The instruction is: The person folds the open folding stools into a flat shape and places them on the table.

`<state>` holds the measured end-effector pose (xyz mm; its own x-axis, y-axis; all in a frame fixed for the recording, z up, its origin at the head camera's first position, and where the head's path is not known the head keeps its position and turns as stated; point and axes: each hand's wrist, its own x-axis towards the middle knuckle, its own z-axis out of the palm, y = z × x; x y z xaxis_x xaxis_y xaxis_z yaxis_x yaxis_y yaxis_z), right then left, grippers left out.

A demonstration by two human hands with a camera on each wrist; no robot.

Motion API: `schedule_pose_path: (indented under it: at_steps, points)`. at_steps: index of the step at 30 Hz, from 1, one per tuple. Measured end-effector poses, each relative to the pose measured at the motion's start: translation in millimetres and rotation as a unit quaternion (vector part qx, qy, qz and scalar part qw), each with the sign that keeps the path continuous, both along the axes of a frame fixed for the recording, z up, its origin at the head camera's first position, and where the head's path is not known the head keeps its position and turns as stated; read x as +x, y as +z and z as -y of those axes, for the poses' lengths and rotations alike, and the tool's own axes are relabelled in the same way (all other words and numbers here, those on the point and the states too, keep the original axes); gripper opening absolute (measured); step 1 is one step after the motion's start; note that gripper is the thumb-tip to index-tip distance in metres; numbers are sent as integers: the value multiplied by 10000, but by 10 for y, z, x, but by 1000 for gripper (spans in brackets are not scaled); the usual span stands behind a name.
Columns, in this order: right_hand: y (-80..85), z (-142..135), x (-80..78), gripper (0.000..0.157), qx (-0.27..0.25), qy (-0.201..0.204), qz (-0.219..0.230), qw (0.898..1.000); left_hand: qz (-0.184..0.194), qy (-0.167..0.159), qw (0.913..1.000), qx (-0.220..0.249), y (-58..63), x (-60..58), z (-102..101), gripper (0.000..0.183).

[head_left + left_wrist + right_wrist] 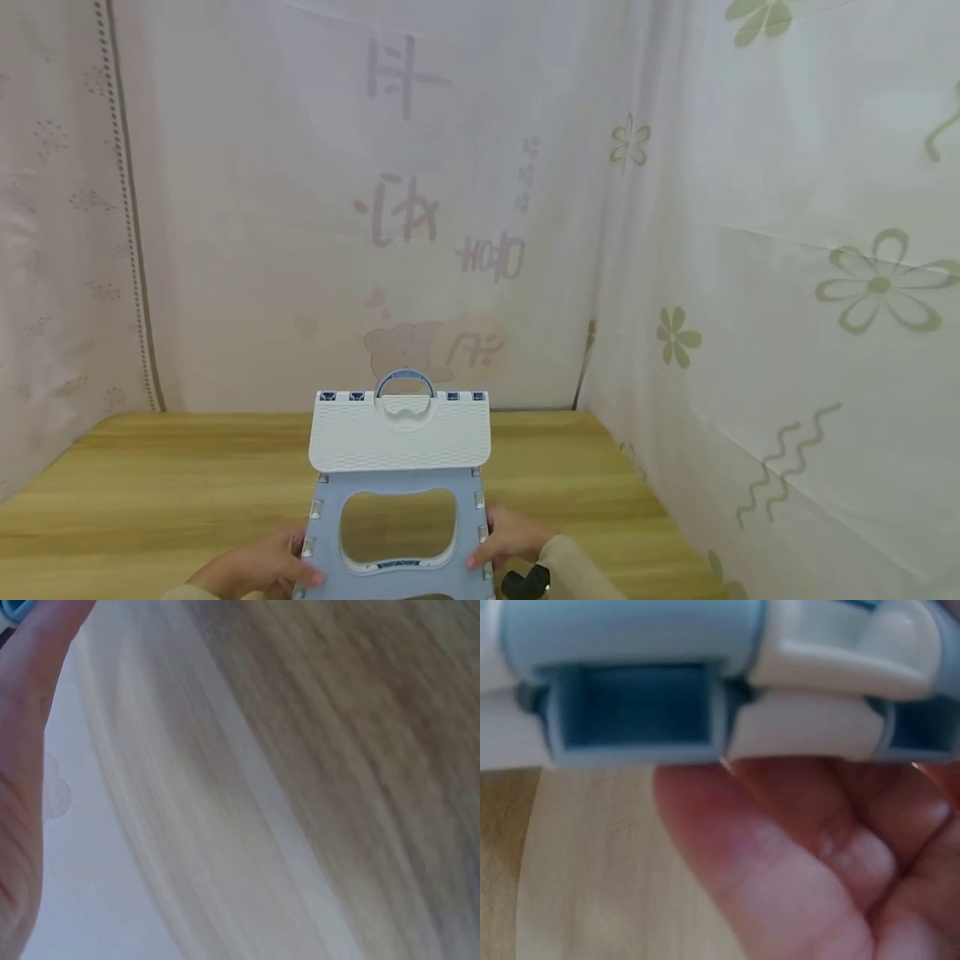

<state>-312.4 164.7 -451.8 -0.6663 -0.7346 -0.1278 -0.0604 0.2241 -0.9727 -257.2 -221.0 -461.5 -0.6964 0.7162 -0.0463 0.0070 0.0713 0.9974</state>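
Note:
A folding step stool (399, 433) in white and light blue plastic stands in front of me, its white panel at the top with a small arched carry handle (405, 375). Below that, the blue panel has a large rounded cut-out; the stool's lower end runs out of the head view. My left hand (258, 565) grips the left edge, thumb on the blue face. On the opposite edge, my right hand (516, 535) holds it the same way. Close up in the right wrist view, the thumb touches the stool's hinged edge (637, 712). The left wrist view catches only part of the left hand (26, 765).
A wood-patterned table (187, 475) spreads beneath and behind the stool. Pale printed curtains (247, 208) hang at the back and both sides. A small black object (525, 582) is at the right wrist.

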Motion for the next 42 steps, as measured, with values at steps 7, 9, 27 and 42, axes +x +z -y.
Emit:
schedule_pose_path:
  at_steps: [7,9,27,42]
  points:
    - [89,27,-24,28,252,-19,-74,9997,2,480,9984,-311,70,55,-9,49]
    - [100,34,-31,27,305,-56,-72,9995,-61,419,9987,-269,79,47,1,50]
    - [185,130,-6,24,732,-43,-332,9968,-168,310,9993,-142,96,59,95,51]
    - [160,199,-48,34,862,-340,-833,9922,-238,856,9936,-694,96,70,129,53]
